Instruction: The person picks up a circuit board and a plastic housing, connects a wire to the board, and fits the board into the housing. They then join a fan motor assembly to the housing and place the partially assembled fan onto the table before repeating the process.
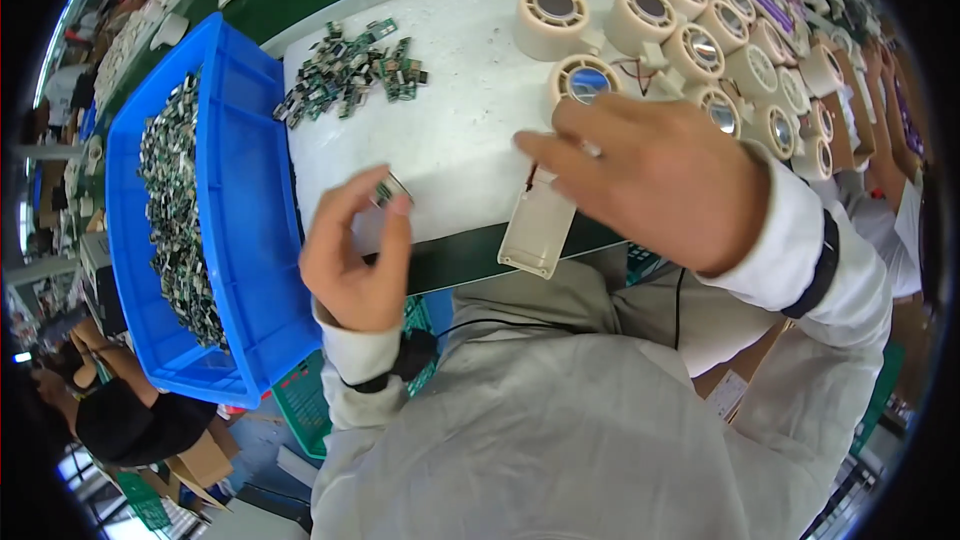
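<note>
Between the thumb and index finger of my left hand is a small green circuit board, held over the near edge of the white work surface. My right hand is bent over a cream plastic housing, its fingers curled and partly hiding what they hold. Beneath those fingers, the hollow rectangular handle of that housing points toward me past the table edge. Short dark red wires come out at the handle's top. A round cream part with a shiny centre stands just beyond my right hand.
A blue bin full of small circuit boards stands at the left. More boards lie heaped on the white surface. Rows of round cream housings fill the far right. Green baskets sit below the table.
</note>
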Demonstrator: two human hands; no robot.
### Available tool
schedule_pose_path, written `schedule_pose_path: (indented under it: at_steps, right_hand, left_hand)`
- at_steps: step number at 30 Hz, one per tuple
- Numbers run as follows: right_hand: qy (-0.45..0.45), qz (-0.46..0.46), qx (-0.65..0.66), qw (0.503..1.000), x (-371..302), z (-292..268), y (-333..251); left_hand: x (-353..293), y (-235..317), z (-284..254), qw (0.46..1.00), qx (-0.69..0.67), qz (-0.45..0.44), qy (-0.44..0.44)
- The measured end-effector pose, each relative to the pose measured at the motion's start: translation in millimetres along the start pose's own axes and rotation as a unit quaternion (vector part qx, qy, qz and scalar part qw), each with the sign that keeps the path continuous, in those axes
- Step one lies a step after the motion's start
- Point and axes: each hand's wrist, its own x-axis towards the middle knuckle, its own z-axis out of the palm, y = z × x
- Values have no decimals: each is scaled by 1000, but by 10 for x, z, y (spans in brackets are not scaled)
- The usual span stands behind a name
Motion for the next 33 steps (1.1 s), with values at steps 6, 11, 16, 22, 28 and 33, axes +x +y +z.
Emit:
schedule_pose_path:
  at_steps: [6, 11, 16, 22, 28, 33]
  right_hand:
    - [-158, -7, 138, 978, 21, 341, -72]
    - [-56, -50, 164, 984, -28, 571, -57]
    - [17, -55, 177, 983, -17, 604, 19]
    - [69, 88, 280, 954, 70, 613, 16]
    - [6, 92, 252, 963, 115, 610, -26]
    - [22, 98, 345, 933, 135, 639, 19]
  left_hand:
    - [-206, 267, 186, 977, -93, 35, -189]
    - [-198, 266, 249, 970, -74, 45, -227]
    - [-177, 215, 278, 971, -82, 39, -220]
    - [-180, 224, 252, 960, -89, 4, -265]
    - [-146, 228, 265, 960, -94, 4, -265]
    - [-220, 177, 278, 944, -211, -164, -195]
